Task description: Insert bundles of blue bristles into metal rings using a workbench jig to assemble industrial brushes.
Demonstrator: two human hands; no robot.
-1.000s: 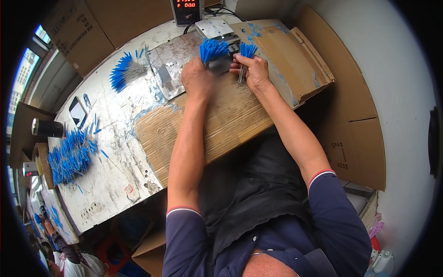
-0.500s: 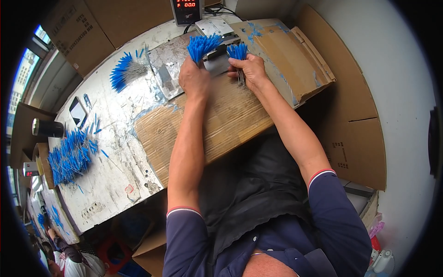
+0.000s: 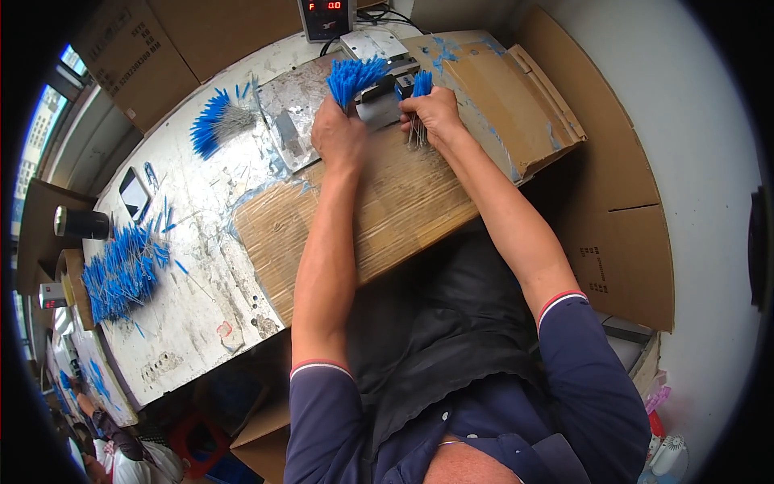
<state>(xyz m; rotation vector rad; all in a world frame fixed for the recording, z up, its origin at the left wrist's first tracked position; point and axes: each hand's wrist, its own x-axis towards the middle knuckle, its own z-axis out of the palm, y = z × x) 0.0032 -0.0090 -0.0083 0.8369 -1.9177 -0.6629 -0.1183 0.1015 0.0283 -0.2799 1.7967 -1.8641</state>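
My left hand is closed around a thick bundle of blue-tipped wires, like small wire brushes, with the blue ends fanning out above my fist. To its right, my right hand pinches a smaller bunch of the same blue-tipped wires. Thin metal stems hang below its fingers. Both bunches are held upright beside a small metal fixture at the far side of the bench. My left fingers are mostly hidden behind the hand.
A fanned pile of blue-tipped wires lies left of a metal plate; a larger heap is farther left, near a phone and black cup. Cardboard covers the near bench edge. A red-digit display stands behind.
My right hand's bunch now looks narrower and turned, its stems more spread below the fingers. The digits on the display have changed. My left hand has barely moved.
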